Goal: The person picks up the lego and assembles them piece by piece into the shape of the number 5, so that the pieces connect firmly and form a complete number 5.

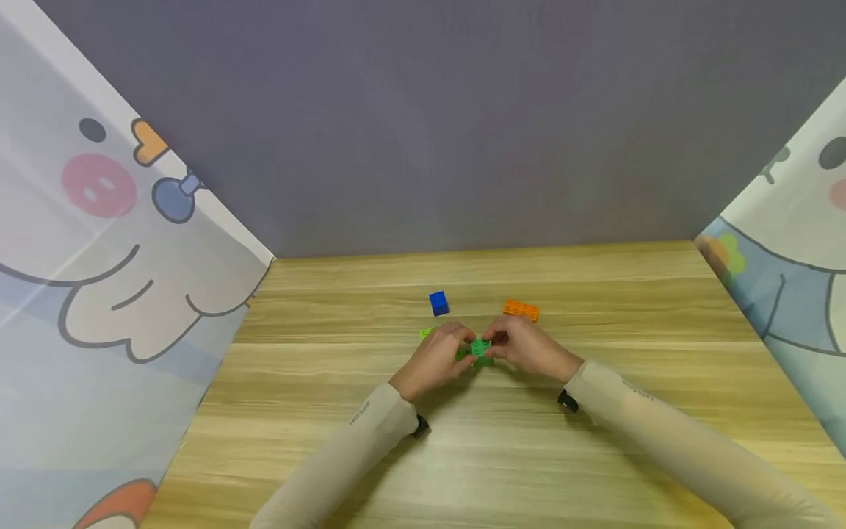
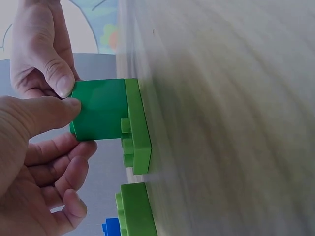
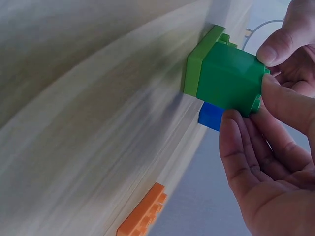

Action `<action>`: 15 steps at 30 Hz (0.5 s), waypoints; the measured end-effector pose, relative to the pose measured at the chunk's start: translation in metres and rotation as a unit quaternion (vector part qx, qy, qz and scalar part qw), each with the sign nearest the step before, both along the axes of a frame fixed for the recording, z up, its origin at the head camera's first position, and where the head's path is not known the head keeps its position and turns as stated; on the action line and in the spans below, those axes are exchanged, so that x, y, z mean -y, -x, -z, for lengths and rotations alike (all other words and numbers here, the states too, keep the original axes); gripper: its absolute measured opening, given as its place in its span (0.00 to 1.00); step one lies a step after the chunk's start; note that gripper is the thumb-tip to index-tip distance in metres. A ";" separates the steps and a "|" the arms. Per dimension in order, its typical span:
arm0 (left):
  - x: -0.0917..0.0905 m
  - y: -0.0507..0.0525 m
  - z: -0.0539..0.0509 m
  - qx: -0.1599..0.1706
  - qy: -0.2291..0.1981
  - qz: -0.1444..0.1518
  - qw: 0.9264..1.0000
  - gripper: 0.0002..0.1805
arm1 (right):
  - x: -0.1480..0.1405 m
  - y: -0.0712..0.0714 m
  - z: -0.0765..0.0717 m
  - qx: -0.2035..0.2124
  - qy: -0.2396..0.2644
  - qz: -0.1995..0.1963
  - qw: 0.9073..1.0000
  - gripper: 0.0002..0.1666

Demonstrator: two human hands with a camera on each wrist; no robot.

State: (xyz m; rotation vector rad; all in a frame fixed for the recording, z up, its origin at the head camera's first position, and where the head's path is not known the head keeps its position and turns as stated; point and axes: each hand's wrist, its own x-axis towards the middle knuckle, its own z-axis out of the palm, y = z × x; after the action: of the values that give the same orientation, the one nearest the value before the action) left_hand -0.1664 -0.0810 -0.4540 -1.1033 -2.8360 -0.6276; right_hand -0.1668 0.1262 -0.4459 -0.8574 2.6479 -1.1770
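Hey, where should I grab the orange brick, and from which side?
Best, I'd judge, from above with the right hand, the nearer one, once it leaves the dark green brick: pinch the orange brick mid-length across its two long sides. It lies flat on the table, studs up, clearly longer than wide.

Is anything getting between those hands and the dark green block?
Nothing visible: the left hand and right hand both touch the dark green block directly; it sits on a lighter green block with no gap showing.
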 end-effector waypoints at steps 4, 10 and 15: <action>-0.002 0.004 -0.001 -0.010 0.008 -0.005 1.000 0.14 | 0.000 0.005 -0.001 0.010 -0.009 0.010 1.000 0.10; -0.006 0.011 -0.001 -0.018 0.025 -0.017 0.999 0.14 | -0.001 0.014 -0.002 0.018 -0.015 0.018 1.000 0.09; -0.008 0.019 -0.001 -0.019 0.027 -0.020 0.999 0.14 | -0.001 0.020 -0.003 0.025 -0.008 0.023 0.999 0.08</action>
State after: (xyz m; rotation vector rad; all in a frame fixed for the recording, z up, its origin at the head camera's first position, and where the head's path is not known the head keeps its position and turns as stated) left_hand -0.1852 -0.0730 -0.4532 -1.0520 -2.8509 -0.5235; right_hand -0.1869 0.1274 -0.4427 -0.7583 2.6477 -1.1702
